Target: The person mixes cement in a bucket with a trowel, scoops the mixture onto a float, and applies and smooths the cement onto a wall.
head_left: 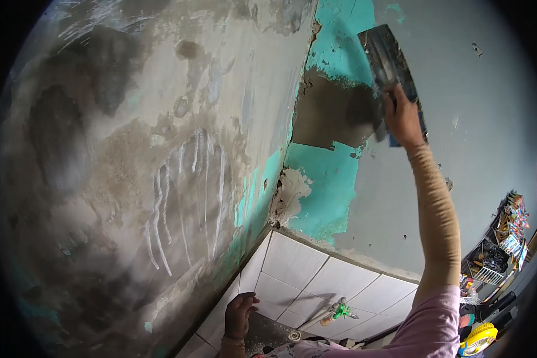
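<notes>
My right hand (404, 119) is wrapped round the handle of a plastering trowel (390, 56), raised high against the right-hand wall. The trowel's long, dark, stained blade stands nearly upright, its top leaning left. Just left of it is a grey-brown plaster patch (331, 113) between two areas of turquoise paint (322, 197). Low in the view, my left hand (240, 314) hangs in front of the white tiles (292, 259). Its fingers are loosely curled and a little apart, with nothing visible in them.
The rough, blotchy left wall (119, 167) meets the grey-blue wall (400, 203) in a cracked corner. A green-handled tap (342, 310) juts from the tiles. At right are a wire rack (488, 274) holding assorted things and a yellow fan (478, 340).
</notes>
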`<state>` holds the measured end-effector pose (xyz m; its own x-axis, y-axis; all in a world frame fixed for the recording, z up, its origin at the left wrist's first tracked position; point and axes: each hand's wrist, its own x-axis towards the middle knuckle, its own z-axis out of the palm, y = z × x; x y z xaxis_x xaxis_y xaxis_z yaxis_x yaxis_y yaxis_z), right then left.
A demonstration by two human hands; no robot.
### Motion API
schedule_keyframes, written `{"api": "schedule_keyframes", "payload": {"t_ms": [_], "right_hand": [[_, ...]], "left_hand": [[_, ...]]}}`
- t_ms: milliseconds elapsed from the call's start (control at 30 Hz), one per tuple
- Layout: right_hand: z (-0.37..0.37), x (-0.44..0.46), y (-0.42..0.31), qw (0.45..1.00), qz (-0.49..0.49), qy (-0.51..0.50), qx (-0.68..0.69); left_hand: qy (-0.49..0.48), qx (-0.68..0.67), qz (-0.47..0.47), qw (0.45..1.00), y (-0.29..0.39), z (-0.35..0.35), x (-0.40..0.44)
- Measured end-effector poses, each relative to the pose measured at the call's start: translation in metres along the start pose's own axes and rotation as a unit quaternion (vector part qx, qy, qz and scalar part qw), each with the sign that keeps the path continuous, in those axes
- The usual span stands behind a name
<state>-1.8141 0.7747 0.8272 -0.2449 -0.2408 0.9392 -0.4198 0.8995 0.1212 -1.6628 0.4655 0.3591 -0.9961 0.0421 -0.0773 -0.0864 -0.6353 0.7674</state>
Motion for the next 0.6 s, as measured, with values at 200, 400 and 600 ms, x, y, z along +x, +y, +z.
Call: {"api": "schedule_keyframes", "payload": {"t_ms": [200,400,600], "right_hand": [[0.07,-0.081,-0.047,0.99,0.063,0.01,0.126],[0.166,-0.082,-0.083,0.962,0.138,0.054,0.229],[0.218,-0.037,-0.092,0.958,0.154,0.09,0.225]], "left_hand": [[-0.065,0.028,-0.018,0.997,-0.007,0.031,0.014],[-0.087,0.08,-0.036,0.992,-0.014,0.042,0.019],[-0.002,0.02,-0.043,0.999,-0.023,0.019,0.019]]}}
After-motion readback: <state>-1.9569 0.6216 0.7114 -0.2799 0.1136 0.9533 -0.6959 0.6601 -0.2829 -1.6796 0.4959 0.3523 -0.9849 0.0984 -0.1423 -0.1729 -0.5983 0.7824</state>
